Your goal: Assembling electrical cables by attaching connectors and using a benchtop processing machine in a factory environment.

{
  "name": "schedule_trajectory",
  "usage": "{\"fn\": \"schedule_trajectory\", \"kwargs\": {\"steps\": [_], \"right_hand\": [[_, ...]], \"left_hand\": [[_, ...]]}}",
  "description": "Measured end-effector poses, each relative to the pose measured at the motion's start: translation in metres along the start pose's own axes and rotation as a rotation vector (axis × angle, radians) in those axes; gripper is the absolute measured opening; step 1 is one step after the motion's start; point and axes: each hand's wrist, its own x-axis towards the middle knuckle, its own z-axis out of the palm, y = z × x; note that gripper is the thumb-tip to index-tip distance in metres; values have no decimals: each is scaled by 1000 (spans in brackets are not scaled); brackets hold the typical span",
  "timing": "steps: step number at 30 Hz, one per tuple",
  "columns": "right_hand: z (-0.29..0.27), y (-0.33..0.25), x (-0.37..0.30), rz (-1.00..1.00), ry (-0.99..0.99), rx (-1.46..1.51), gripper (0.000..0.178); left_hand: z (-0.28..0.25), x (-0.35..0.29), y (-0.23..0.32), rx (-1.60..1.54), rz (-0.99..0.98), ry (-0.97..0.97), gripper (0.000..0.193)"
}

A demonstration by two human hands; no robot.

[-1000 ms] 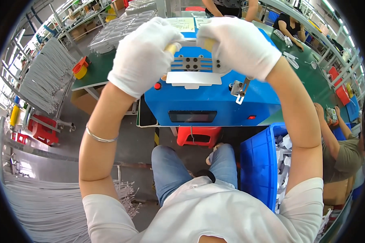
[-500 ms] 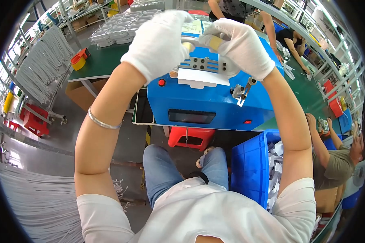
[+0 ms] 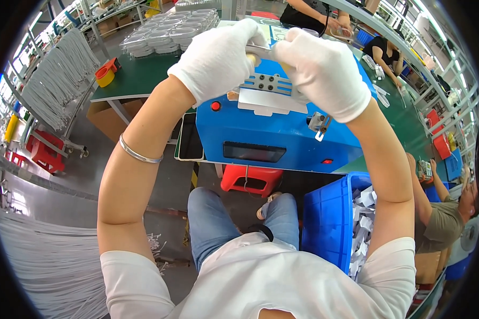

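**Small piece pinched over the blue machine**

We hold a small pale flat piece [image 3: 261,52] between both white-gloved hands, the left hand [image 3: 215,61] and right hand [image 3: 324,72] curled shut on it, fingertips meeting. It sits just above the grey metal plate with dark holes [image 3: 269,84] on the boxy blue machine [image 3: 271,133] on the green surface [image 3: 138,80]. We judge that loose glove fabric could snag there, or the piece slip. The piece looks thin and mostly hidden by our fingers.
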Motion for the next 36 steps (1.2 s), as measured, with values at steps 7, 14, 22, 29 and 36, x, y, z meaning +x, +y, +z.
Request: {"fn": "schedule_trajectory", "kwargs": {"steps": [7, 14, 22, 29, 36], "right_hand": [[13, 17, 10, 263, -22, 665, 6], [17, 24, -7, 455, -171, 864, 30], [16, 26, -15, 470, -253, 1010, 49], [4, 26, -10, 431, -363, 795, 32], [15, 23, -8, 288, -299, 509, 21]], "left_hand": [[-2, -1, -1, 40, 61, 84, 15], [4, -26, -7, 142, 168, 637, 24], [41, -73, 5, -542, -73, 500, 35], [84, -106, 33, -1166, -478, 428, 36], [77, -89, 46, -1430, -387, 146, 55]]}}
